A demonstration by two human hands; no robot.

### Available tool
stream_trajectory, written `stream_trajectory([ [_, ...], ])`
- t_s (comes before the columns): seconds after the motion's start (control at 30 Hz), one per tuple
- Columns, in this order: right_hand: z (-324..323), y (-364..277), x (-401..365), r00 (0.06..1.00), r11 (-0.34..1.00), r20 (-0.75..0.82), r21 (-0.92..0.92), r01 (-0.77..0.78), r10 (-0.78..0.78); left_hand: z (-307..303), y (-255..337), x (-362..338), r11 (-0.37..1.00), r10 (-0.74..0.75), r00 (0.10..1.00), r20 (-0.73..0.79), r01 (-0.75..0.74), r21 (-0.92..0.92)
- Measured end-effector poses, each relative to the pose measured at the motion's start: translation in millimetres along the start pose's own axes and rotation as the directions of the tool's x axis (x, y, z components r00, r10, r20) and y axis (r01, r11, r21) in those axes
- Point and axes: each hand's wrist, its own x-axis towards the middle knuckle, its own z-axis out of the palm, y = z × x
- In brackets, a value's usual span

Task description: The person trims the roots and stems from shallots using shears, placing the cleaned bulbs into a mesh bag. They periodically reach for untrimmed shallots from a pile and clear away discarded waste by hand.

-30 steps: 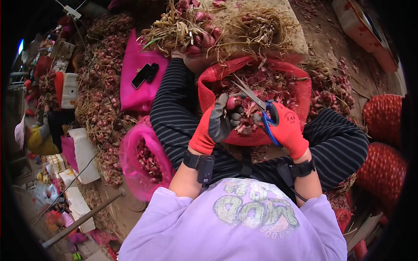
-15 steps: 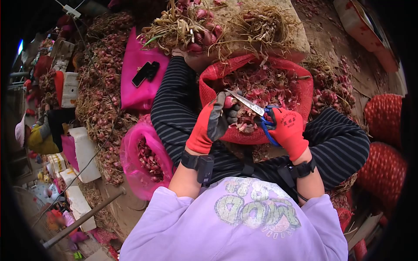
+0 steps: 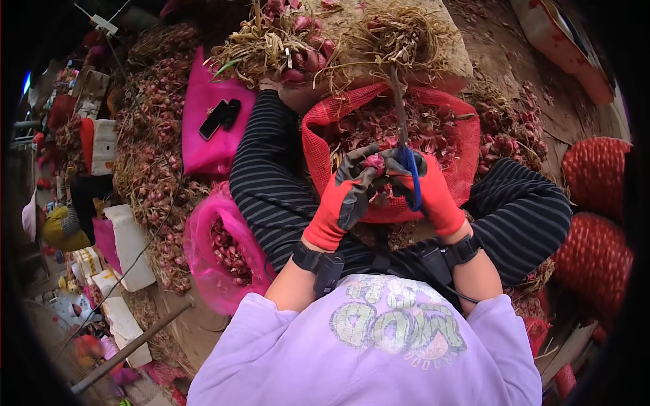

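My left hand [image 3: 349,195], in a red and dark grey glove, is closed round a purple-red shallot [image 3: 373,161]. Close against it, my gloved right hand [image 3: 426,189] grips scissors [image 3: 411,176] by their blue handles, the blades pointing up and away from me. Fingers of the right hand also seem to touch the shallot, though the gloves hide part of the contact. Both hands are over the near side of a red mesh bag [image 3: 455,186], which holds loose shallot skins [image 3: 413,125].
Bundles of dried shallots [image 3: 298,51] and dry stalks [image 3: 406,34] lie on a block [image 3: 447,64] beyond the bag. To the left are a pink mesh bag [image 3: 203,271], a phone [image 3: 215,120] on pink cloth and another person [image 3: 64,227]. Full red sacks [image 3: 592,257] stand right.
The scissors have swung from pointing left across the bag to pointing away from me. My hands have come together at the shallot, the right one moving left and turning.
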Motion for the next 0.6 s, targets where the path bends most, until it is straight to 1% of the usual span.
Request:
stream_trajectory([
  [0.03,0.8,-0.1,0.0,0.998,0.991,-0.003,-0.119,0.059,-0.060,0.2,0.9,-0.5,0.998,0.006,1.000,-0.019,-0.004,0.068],
  [0.1,3.5,0.3,-0.7,0.985,0.921,0.015,-0.350,0.169,-0.175,-0.9,7.1,-3.4,0.980,0.022,0.998,-0.059,-0.010,0.200],
  [0.2,5.0,5.4,0.1,0.987,0.932,0.012,-0.328,0.155,-0.160,-20.0,9.2,-7.7,0.994,-0.042,0.998,0.053,0.037,0.098],
  [0.23,4.6,3.5,-0.1,0.998,0.991,-0.028,-0.123,0.055,-0.059,-19.1,10.9,-7.4,0.986,0.027,0.999,0.020,-0.030,0.163],
  [0.27,2.1,-0.3,-0.7,0.998,0.995,-0.046,0.088,-0.045,0.050,-16.2,13.7,-6.3,0.969,0.099,0.995,-0.009,-0.094,0.228],
  [0.3,-1.4,-0.3,0.7,0.993,0.979,-0.059,0.186,-0.088,0.101,-11.3,18.9,-5.6,0.943,0.172,0.985,-0.033,-0.155,0.294],
  [0.33,-3.5,-2.0,2.2,0.986,0.951,-0.072,0.284,-0.126,0.152,-6.8,24.5,-5.8,0.933,0.192,0.979,-0.073,-0.159,0.322],
  [0.43,11.4,-16.4,-0.8,0.998,0.993,-0.039,0.101,0.061,-0.058,-4.3,25.7,-4.5,0.869,0.299,0.952,-0.063,-0.245,0.430],
  [0.47,19.2,-15.1,1.1,0.993,0.994,-0.115,-0.112,0.014,-0.027,-4.6,22.1,-4.6,0.821,0.338,0.941,-0.032,-0.278,0.498],
  [0.5,20.1,-8.7,2.5,0.992,0.985,-0.106,-0.169,0.045,-0.063,-5.1,21.5,-5.4,0.672,0.400,0.916,0.034,-0.318,0.669],
  [0.53,20.1,0.9,5.3,0.990,0.972,-0.096,-0.222,0.077,-0.101,-6.0,22.2,-5.6,0.485,0.442,0.890,0.114,-0.344,0.804],
  [0.57,21.2,6.3,6.9,0.987,0.955,-0.085,-0.274,0.110,-0.138,-6.9,22.5,-5.2,0.271,0.463,0.863,0.203,-0.356,0.894],
  [0.6,27.0,0.6,5.2,0.961,0.921,-0.055,-0.306,0.242,-0.271,-7.1,19.2,-1.5,0.511,0.424,0.901,0.094,-0.324,0.796],
])
